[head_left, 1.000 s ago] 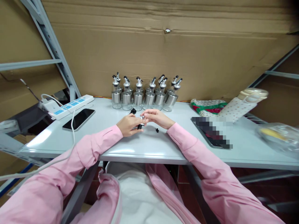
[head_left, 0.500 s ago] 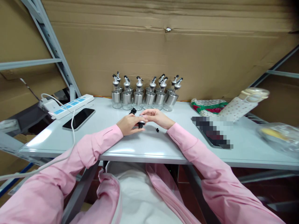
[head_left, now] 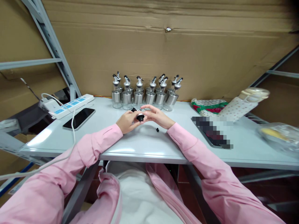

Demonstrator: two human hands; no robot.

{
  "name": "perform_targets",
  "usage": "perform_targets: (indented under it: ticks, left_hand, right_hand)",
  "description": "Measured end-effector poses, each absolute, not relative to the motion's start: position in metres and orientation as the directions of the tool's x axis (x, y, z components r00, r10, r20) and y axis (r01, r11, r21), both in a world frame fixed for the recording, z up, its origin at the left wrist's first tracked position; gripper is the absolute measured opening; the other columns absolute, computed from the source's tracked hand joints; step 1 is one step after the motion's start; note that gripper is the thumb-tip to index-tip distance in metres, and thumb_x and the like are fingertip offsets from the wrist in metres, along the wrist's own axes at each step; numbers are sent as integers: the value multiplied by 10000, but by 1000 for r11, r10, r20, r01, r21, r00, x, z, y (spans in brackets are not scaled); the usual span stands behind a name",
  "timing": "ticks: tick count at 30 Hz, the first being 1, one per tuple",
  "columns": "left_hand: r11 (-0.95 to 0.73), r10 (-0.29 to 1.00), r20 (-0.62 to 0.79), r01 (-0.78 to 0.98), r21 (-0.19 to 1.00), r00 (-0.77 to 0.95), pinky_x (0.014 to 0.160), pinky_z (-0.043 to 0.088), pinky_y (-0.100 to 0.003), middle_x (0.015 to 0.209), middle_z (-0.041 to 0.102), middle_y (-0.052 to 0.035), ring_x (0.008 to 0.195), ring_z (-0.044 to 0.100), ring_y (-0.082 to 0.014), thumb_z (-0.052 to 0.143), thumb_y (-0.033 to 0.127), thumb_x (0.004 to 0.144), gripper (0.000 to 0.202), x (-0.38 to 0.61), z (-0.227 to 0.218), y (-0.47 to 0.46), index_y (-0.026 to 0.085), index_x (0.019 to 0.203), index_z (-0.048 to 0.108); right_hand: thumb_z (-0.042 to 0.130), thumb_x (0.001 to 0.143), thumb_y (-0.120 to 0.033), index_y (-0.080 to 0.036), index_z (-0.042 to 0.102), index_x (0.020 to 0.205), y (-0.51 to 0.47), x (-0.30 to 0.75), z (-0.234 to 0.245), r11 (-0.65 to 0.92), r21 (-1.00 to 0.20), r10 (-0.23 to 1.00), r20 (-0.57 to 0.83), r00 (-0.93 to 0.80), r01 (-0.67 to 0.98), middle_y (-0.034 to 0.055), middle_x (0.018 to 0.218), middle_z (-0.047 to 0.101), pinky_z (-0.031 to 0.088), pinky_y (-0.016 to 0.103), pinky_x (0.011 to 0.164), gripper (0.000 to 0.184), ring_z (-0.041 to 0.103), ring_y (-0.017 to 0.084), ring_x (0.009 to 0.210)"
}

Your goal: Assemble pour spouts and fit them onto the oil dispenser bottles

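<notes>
Between my two hands, above the front half of the table, is a pourer spout with a silver collar and a ribbed black stopper turned toward me. My left hand grips it from the left, fingers and thumb closed around it. From the right, my right hand pinches at its far end, the index finger bent over the top. Fingers hide most of the spout. A tiny black piece lies on the table below my right hand. Just beyond my left fingers, another black part shows partly.
Several glass oil bottles with steel sleeves and pourers stand in rows at the back, against cardboard. A phone and power strip lie left, with a white cable. Another phone, a dotted bottle and a plastic-wrapped item are right.
Both hands have lifted the pourer spout slightly away from me and turned it, so its black stopper faces me more. My right index finger has risen over it.
</notes>
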State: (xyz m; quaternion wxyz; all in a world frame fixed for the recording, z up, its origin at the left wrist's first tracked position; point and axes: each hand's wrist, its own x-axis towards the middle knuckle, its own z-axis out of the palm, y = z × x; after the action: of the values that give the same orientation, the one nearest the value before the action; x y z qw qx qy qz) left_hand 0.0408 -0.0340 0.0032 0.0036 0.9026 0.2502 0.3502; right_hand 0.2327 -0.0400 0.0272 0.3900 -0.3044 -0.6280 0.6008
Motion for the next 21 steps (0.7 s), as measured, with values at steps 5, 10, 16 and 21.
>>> perform_targets:
  ticks: [5,10,16,21]
  left_hand:
    - [-817,564,615,479,320,551,737,425,-285,874,633,-38,703,576,-145,447,383,823,293,40,5,-37,164,1015,472]
    - [-841,531,594,465,278,605,795,411,-320,858,625,-36,708,576,-159,452,307,770,316,40,7,-40,171,1055,441]
    - [-826,562,592,422,373,577,669,427,-280,745,587,-2,548,506,-116,451,314,793,319,41,2,-37,165,1063,370]
    - [-836,544,596,441,326,591,689,422,-283,774,588,-26,643,527,-139,443,387,829,325,41,4,-38,160,1062,434]
  right_hand:
    - [676,672,-222,-209,547,1010,-39,233,27,148,-987,823,157,-547,-60,2,888,642,497,271,740,362,612,98,753]
    - [699,634,-184,-203,519,1075,-38,232,24,160,-986,822,155,-548,-39,-23,788,626,492,281,741,476,594,89,686]
    - [703,632,-185,-207,526,1067,-37,232,22,193,-980,813,188,-551,-50,-8,857,626,489,286,761,470,596,91,717]
    - [699,643,-221,-188,562,976,-36,232,20,187,-981,812,181,-555,-46,-2,833,644,492,307,768,362,606,108,750]
